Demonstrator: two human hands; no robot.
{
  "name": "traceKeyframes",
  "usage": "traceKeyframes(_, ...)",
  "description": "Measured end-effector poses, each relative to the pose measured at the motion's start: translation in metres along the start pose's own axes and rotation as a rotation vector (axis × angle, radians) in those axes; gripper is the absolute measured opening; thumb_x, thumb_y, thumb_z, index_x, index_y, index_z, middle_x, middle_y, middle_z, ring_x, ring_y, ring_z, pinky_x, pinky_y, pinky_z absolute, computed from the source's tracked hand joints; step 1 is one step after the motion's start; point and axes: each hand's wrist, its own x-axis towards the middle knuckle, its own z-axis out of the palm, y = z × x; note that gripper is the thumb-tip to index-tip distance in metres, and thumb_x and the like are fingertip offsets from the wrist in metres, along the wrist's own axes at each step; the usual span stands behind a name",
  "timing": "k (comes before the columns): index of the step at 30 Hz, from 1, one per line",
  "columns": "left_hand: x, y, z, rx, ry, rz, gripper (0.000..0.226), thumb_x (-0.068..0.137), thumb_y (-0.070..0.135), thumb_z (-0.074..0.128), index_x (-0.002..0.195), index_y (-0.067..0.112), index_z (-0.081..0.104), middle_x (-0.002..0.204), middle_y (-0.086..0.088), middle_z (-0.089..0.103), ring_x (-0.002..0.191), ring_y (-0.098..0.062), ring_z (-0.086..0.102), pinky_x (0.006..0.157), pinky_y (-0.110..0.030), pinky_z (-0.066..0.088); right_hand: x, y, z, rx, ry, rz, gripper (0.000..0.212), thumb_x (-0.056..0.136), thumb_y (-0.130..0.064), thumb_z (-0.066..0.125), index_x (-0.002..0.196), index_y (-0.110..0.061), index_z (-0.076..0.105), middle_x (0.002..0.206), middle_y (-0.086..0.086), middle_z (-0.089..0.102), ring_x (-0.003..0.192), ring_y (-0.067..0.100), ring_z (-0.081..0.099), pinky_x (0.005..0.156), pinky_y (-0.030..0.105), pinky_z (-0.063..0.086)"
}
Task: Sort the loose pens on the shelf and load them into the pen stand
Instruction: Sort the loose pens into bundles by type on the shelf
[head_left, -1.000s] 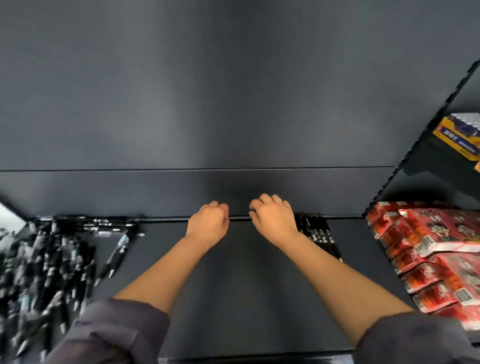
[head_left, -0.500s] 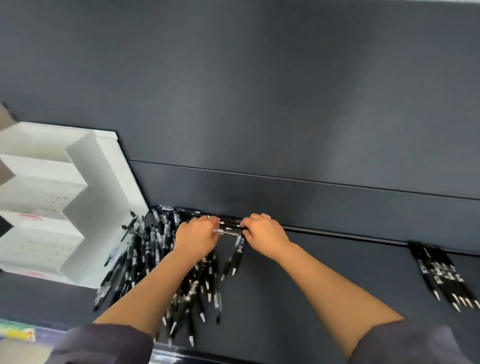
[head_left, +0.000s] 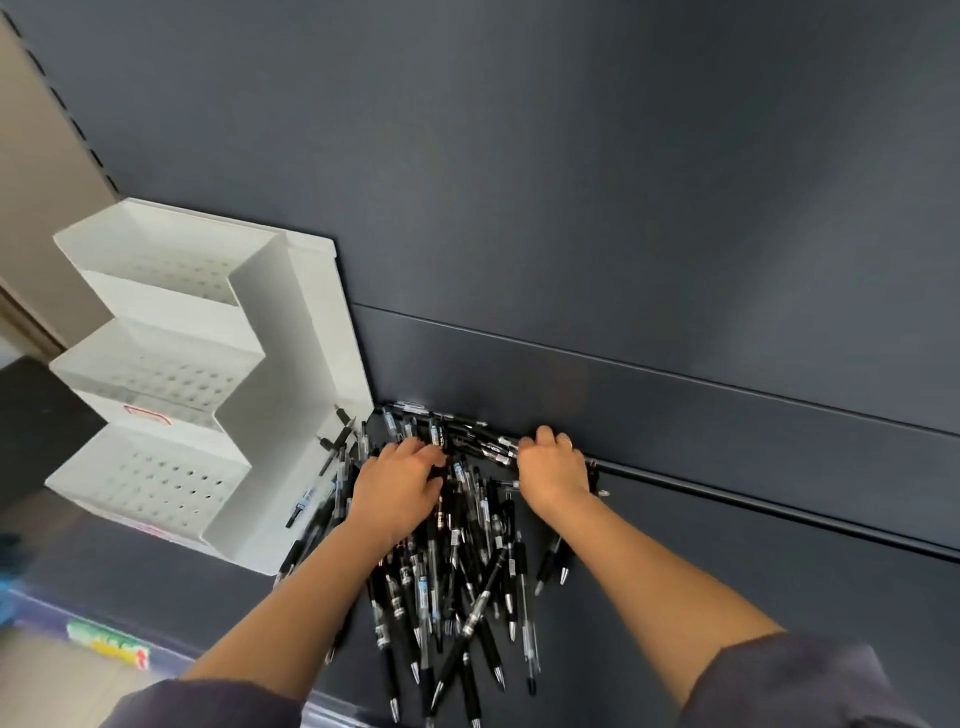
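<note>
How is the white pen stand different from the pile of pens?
The pen stand is white; the pens are mostly black. The pen stand has neat stepped trays, all empty; the pens lie in a messy heap. Nobody touches the pen stand, but the left hand and right hand are both on the pens. Both sit on the dark shelf.

A single wide-angle camera worn on the person's head looks forward and steeply down onto the dark shelf (head_left: 727, 597) and its back panel (head_left: 571, 208). The frame is rolled, so the shelf's back edge slopes down to the right. The view is close: both forearms (head_left: 291, 608) enter from the bottom edge, the left hand (head_left: 400, 488) and right hand (head_left: 556, 473) sit near centre over the pile of pens (head_left: 457, 571), and the white pen stand (head_left: 270, 415) stands at the left
</note>
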Motion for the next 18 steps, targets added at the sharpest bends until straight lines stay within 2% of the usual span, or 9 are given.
traceKeyframes(7,0.012,0.007,0.004,-0.024,0.048,0.01,0.031,0.094,0.032,0.046,0.124,0.028,0.052,0.125,0.005,0.05,0.119,-0.02,0.043,0.095,-0.035,0.037,0.0,0.008,-0.001,0.147,0.025,-0.03,0.031,0.096,-0.031,0.048,0.123,-0.014,0.051,0.123,0.008,0.056,0.114,0.031,0.052,0.089,0.042,0.042)
traceKeyframes(11,0.017,0.021,0.004,-0.037,0.128,0.059,0.037,0.091,0.028,0.052,0.127,0.028,0.048,0.126,0.005,0.048,0.117,-0.02,0.043,0.095,-0.035,0.035,-0.005,0.016,-0.014,0.41,0.005,-0.03,0.03,0.092,-0.033,0.058,0.119,-0.019,0.057,0.108,0.005,0.064,0.098,0.025,0.061,0.074,0.034,0.049)
traceKeyframes(14,0.019,0.032,0.004,-0.01,0.179,0.095,0.045,0.087,0.029,0.058,0.13,0.029,0.044,0.126,0.005,0.047,0.118,-0.021,0.043,0.097,-0.036,0.034,-0.009,0.021,-0.02,0.582,-0.015,-0.059,0.023,0.087,-0.028,0.065,0.107,-0.016,0.063,0.095,0.002,0.065,0.087,0.02,0.061,0.079,0.033,0.052)
traceKeyframes(15,0.019,0.036,0.004,0.009,0.173,0.1,0.046,0.087,0.031,0.059,0.13,0.03,0.044,0.126,0.006,0.047,0.12,-0.021,0.043,0.098,-0.038,0.033,-0.011,0.023,-0.021,0.671,-0.035,-0.072,0.019,0.086,-0.026,0.067,0.102,-0.014,0.065,0.088,0.001,0.063,0.081,0.017,0.06,0.077,0.029,0.051)
traceKeyframes(17,0.018,0.041,0.006,0.052,0.165,0.1,0.044,0.087,0.036,0.059,0.128,0.031,0.044,0.124,0.006,0.049,0.119,-0.02,0.045,0.099,-0.039,0.032,-0.018,0.025,-0.024,0.851,-0.106,-0.072,0.009,0.086,-0.021,0.068,0.09,-0.015,0.064,0.074,0.0,0.06,0.064,0.011,0.056,0.058,0.016,0.046)
traceKeyframes(18,0.018,0.043,0.006,0.063,0.169,0.104,0.042,0.086,0.037,0.06,0.125,0.03,0.045,0.121,0.006,0.051,0.116,-0.021,0.048,0.097,-0.038,0.033,-0.023,0.026,-0.024,0.943,-0.147,-0.058,0.005,0.087,-0.019,0.067,0.086,-0.016,0.063,0.069,0.0,0.058,0.057,0.009,0.052,0.05,0.015,0.042)
